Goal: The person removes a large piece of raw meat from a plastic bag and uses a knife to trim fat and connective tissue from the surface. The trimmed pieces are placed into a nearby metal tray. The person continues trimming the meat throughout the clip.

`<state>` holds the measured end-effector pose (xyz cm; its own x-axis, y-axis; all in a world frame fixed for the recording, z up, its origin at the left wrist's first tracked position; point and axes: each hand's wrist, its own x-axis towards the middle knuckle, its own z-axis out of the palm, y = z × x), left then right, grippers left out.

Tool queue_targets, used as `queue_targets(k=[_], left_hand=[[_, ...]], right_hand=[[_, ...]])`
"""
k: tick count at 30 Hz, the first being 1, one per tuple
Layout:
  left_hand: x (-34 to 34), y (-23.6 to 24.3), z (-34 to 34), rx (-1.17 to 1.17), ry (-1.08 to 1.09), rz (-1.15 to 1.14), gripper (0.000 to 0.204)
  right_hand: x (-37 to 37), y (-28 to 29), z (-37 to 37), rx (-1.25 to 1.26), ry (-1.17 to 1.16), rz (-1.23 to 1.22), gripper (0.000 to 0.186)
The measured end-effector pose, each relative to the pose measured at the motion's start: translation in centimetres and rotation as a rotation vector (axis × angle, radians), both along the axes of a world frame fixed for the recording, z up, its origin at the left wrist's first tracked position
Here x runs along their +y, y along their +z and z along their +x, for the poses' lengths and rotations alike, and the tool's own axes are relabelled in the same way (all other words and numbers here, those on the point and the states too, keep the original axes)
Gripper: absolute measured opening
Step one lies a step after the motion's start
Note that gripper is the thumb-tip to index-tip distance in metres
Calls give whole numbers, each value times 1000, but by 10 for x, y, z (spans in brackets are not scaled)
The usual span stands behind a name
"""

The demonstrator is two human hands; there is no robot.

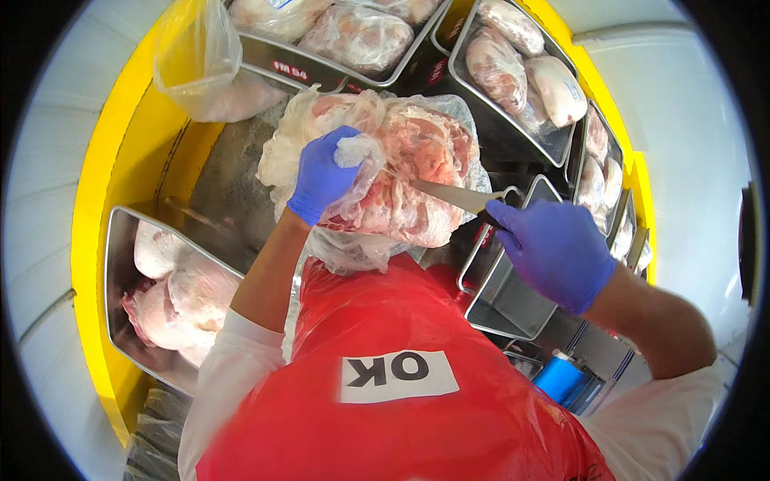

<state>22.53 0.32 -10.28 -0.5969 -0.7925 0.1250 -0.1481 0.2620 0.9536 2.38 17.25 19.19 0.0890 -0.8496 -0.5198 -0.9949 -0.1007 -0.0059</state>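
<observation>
A large block of pale pink raw meat (423, 148) lies in front of me, partly wrapped in thin see-through plastic film (278, 160). My left hand (325, 180), in a blue glove, is closed on a bunch of this film at the block's left side. In my right hand (553, 248), also gloved in blue, is a knife (451, 194) with a dark handle. Its blade points left, with the tip at the meat's right half; whether it has entered the meat, I cannot tell.
Metal bins of bagged meat stand behind (409, 60), at the far right (553, 144) and at the left (112, 280). A metal tray (513, 309) sits below my right hand. A plastic bag (196, 64) hangs at the far left. Near my right forearm is a blue roll (559, 378).
</observation>
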Motion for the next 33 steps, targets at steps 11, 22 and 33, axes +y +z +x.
queue_targets(k=[11,22,33], left_hand=[[0,1,1,-5,59,-10,23],[-5,-8,-3,145,178,-64,28],[-36,-34,1,6,137,-62,22]], right_hand=[[162,-143,-9,-149,-446,-262,54],[176,-157,-6,-216,-551,-366,54],[213,-240,19,-424,-728,-586,58]])
